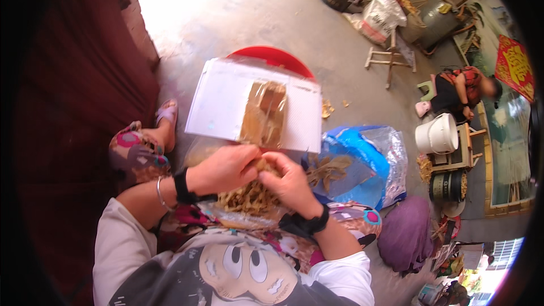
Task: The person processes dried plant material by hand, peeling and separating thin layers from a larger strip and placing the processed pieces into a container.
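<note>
My left hand (pixel 222 168) and my right hand (pixel 288 181) meet in front of me, fingers closed and thumbs nearly touching. Between them is a small yellowish-tan dried piece, mostly covered by the fingers. Below the hands, a clear plastic bag (pixel 241 222) in my lap holds many dried tan-brown pieces (pixel 246 199). Just beyond, a clear-wrapped brown block-shaped pack (pixel 265 112) lies on white sheets (pixel 218 99), which rest over a red basin (pixel 272 55). Dry brown leaves (pixel 331 169) lie to the right of my right hand.
A blue and clear plastic bag (pixel 368 161) lies at my right, beside a purple rounded thing (pixel 405 235). Farther right are a white bucket (pixel 436 135) and a seated person (pixel 462 88). A wooden stool (pixel 391 59) and white sack (pixel 384 17) stand beyond. A dark red curtain (pixel 85 107) hangs left.
</note>
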Tool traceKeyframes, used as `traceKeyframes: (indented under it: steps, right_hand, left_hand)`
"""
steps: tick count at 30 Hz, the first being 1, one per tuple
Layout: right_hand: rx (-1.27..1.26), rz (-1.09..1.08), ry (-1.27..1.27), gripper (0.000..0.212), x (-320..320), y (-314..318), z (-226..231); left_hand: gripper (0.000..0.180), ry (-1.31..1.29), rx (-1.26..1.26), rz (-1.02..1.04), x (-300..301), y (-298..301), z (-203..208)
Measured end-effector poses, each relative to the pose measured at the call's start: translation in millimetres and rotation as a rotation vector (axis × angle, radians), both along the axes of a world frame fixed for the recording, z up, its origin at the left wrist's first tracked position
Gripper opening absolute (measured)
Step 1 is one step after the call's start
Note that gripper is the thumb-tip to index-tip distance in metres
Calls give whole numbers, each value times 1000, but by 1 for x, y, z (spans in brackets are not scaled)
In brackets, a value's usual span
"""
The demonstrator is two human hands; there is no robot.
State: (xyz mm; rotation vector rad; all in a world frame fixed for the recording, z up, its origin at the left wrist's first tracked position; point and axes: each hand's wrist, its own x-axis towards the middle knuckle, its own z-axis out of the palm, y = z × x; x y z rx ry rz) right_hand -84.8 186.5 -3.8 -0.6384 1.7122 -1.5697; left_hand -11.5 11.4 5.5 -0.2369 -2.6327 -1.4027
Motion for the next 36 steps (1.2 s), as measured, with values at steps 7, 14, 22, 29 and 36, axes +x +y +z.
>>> traceKeyframes:
  steps: [7, 14, 22, 29, 36]
  right_hand:
    - [74, -77, 638, 24, 6, -5, 13]
    - [-179, -120, 367, 21, 8, -5, 8]
    - [-201, 90, -562, 25, -6, 6, 24]
    - [-158, 111, -541, 30, -14, 6, 21]
    - [35, 166, -276, 36, -22, 8, 30]
  left_hand:
    - [17, -93, 78, 94, 4, 9, 4]
    - [20, 159, -134, 150, 2, 9, 14]
    - [21, 173, -275, 78, 4, -5, 13]
    - [20, -43, -28, 31, 3, -7, 11]
    - [19, -112, 73, 127, 2, -10, 7]
